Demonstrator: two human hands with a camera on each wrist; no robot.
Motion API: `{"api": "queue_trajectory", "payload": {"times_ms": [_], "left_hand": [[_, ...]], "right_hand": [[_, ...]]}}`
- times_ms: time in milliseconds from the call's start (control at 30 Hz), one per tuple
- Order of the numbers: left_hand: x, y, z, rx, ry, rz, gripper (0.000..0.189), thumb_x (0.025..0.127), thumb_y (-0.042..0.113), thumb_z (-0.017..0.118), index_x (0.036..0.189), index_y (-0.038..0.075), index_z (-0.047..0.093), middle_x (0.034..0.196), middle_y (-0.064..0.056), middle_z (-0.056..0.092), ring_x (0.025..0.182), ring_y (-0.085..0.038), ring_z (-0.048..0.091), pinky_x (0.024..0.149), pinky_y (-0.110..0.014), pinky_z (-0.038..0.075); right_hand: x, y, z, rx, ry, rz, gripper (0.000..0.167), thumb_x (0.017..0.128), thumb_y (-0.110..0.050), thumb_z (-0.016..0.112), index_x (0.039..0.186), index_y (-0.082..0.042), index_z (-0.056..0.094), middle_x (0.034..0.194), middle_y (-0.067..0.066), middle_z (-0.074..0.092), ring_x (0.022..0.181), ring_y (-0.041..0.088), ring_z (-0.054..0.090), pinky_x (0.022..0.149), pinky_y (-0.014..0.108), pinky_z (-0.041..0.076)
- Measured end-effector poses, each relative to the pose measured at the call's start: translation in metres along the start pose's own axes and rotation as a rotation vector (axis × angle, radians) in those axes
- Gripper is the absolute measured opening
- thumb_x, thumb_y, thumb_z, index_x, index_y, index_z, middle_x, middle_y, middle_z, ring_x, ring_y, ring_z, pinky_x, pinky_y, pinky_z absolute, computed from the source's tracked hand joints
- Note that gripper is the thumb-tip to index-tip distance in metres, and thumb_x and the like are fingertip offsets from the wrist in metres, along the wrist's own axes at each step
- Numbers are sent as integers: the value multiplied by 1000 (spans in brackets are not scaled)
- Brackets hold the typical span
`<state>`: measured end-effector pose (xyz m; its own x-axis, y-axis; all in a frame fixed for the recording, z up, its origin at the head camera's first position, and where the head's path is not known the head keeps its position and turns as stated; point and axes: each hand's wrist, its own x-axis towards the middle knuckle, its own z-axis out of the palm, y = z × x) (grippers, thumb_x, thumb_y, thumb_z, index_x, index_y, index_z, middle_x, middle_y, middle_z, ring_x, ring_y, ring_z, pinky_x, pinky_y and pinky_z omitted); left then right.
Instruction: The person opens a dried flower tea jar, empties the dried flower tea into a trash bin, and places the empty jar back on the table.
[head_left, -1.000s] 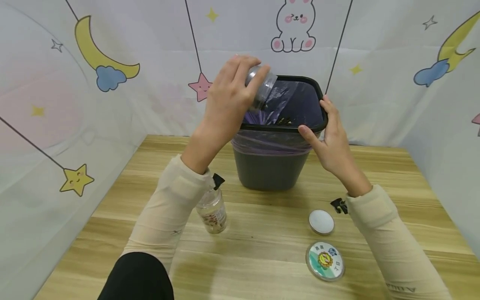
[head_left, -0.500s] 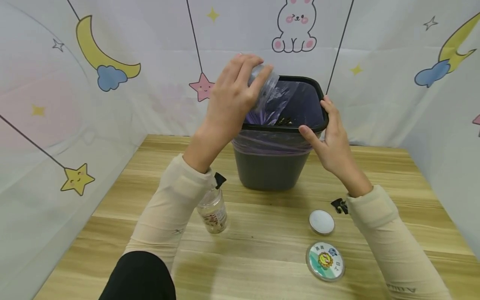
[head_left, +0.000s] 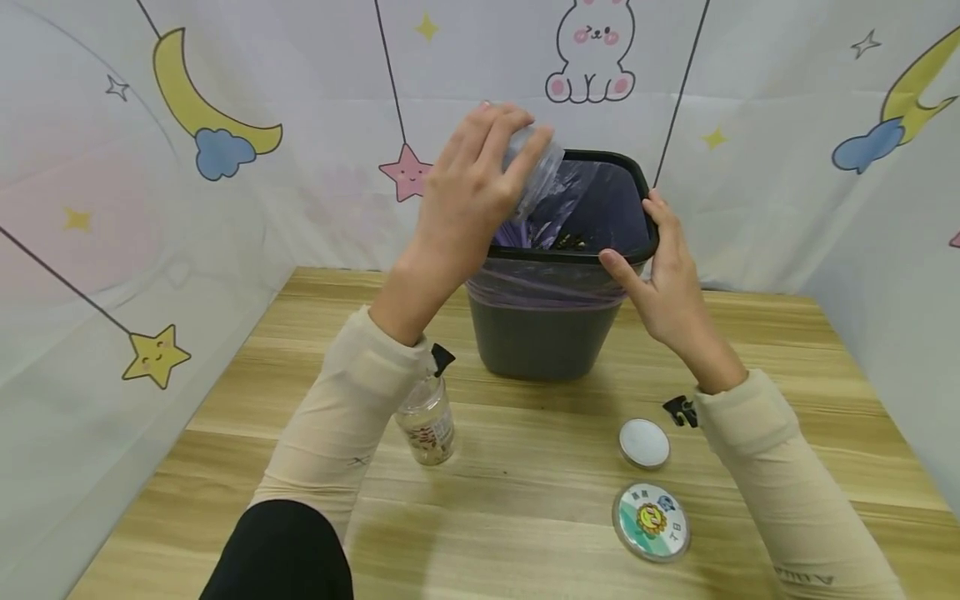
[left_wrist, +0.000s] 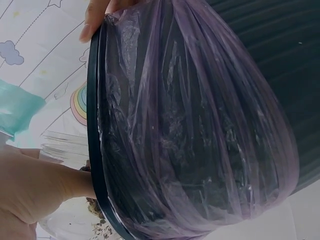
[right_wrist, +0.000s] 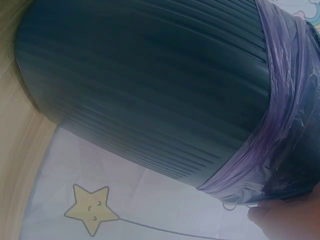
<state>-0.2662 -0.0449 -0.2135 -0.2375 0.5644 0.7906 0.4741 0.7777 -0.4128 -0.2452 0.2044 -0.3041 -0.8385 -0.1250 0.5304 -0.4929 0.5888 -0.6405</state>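
Note:
My left hand point(head_left: 468, 187) grips a clear plastic jar point(head_left: 542, 173), tipped mouth-down over the left side of a dark grey trash bin point(head_left: 543, 342). In the left wrist view, dark crumbly bits point(left_wrist: 95, 207) show in the jar beside the bin's black rim point(left_wrist: 93, 105). A thin purple bag point(left_wrist: 200, 125) lines the bin and folds over its outside. Dark and yellowish scraps point(head_left: 570, 242) lie inside it. On the right, my right hand point(head_left: 663, 283) holds the rim, thumb on the near edge and fingers around the side.
Left of the bin, a second clear jar point(head_left: 429, 429) with contents stands lidless, partly behind my left sleeve. A white round lid point(head_left: 644, 443) and a colourful printed round lid point(head_left: 651, 522) lie on the wooden table point(head_left: 517, 533). A patterned cloth hangs behind.
My left hand and the tipped jar have moved slightly up and to the right. The right hand keeps its hold on the rim.

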Motion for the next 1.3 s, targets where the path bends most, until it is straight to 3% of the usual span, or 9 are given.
{"api": "queue_trajectory", "payload": {"times_ms": [200, 400, 600, 1033, 1300], "left_hand": [[1, 1, 3, 2, 8, 57, 46, 96, -17, 41, 128, 6, 64, 126, -15, 59, 123, -32, 51, 118, -32, 24], [0, -1, 1, 3, -14, 54, 48, 95, -18, 42, 131, 6, 62, 128, -16, 58, 125, -32, 50, 119, -33, 21], [0, -2, 1, 23, 16, 59, 47, 97, -17, 40, 129, 7, 64, 127, -15, 59, 123, -31, 52, 119, -33, 22], [-2, -1, 0, 43, -1, 130, 48, 97, -16, 41, 132, 9, 63, 131, -12, 59, 128, -28, 50, 120, -33, 17], [-4, -5, -1, 46, -4, 180, 49, 99, -15, 40, 133, 11, 62, 133, -11, 58, 130, -26, 50, 120, -32, 14]], "right_hand": [[0, 1, 0, 1, 2, 3, 94, 90, -70, 53, 158, -13, 21, 165, -4, 12, 149, 24, 17, 118, 55, 17], [1, 0, -1, 0, 1, -1, 94, 91, -69, 53, 158, -13, 21, 165, -3, 12, 149, 23, 17, 118, 54, 17], [1, 0, -1, 2, 4, -4, 94, 91, -69, 53, 158, -11, 21, 165, -1, 13, 149, 23, 16, 118, 53, 17], [0, 3, -1, -5, -3, 4, 91, 93, -66, 53, 158, -12, 19, 165, -6, 11, 149, 20, 15, 118, 54, 16], [0, 0, 1, 0, -7, 1, 93, 92, -68, 52, 158, -12, 20, 165, -1, 11, 149, 23, 14, 118, 55, 16]]}}
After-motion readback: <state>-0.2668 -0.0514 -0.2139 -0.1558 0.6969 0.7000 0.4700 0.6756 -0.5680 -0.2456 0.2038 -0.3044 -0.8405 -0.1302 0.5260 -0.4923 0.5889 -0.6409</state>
